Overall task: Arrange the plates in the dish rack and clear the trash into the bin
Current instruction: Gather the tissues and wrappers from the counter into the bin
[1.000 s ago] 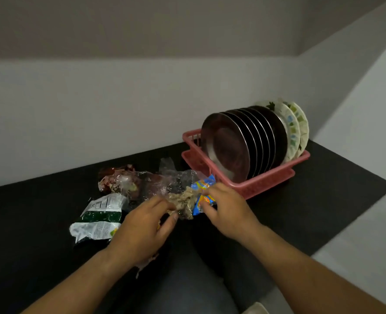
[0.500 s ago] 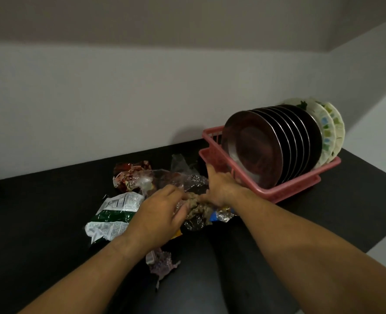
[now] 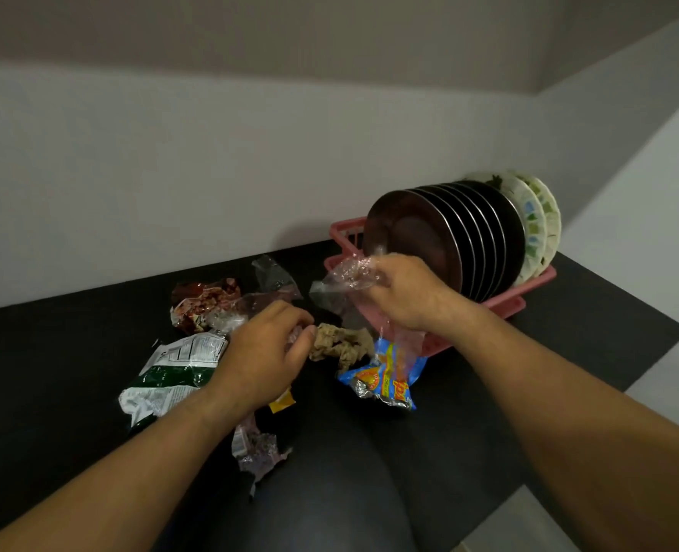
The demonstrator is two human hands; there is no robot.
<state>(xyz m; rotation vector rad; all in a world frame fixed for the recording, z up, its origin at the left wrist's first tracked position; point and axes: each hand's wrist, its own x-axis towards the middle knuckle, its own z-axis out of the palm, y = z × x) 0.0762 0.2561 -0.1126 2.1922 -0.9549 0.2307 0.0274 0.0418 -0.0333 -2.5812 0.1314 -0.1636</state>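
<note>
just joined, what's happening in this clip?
A person is gathering trash off the black counter. The right hand grips a clear plastic wrapper in front of the pink dish rack, where the plates already stand on edge. The left hand hovers over loose wrappers beside a crumpled brown wad; whether it grips anything is unclear. No bin in view.

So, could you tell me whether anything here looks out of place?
The plates stand neatly in the pink rack. The mess is on the black counter: a green packet, red wrapper, blue wrapper and brown crumpled wad lie scattered. A torn silvery wrapper lies at the counter's near edge. The right hand grips a clear bag.
</note>
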